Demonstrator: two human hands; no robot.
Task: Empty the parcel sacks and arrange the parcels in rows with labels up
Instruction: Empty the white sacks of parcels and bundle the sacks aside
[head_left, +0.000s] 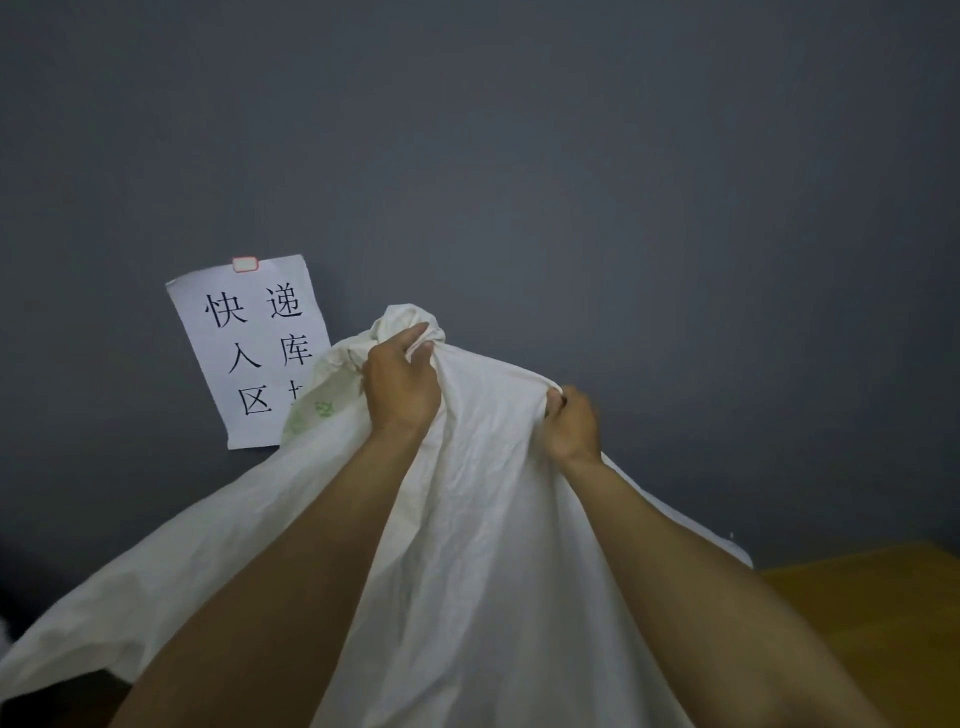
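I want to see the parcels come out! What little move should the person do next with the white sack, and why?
Probably lift the sack a bit higher and shake it. The left hand grips its bunched top end, the right hand pinches a fold beside it, the rest hangs loose below, and no parcel shows yet.

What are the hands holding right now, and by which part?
The white sack: left hand grips its bunched top end, right hand pinches a fold of the cloth lower to the right.

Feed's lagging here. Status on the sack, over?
Left hand grips white sack at bunched top; right hand pinches a fold. Contents hidden. Nothing blocking.
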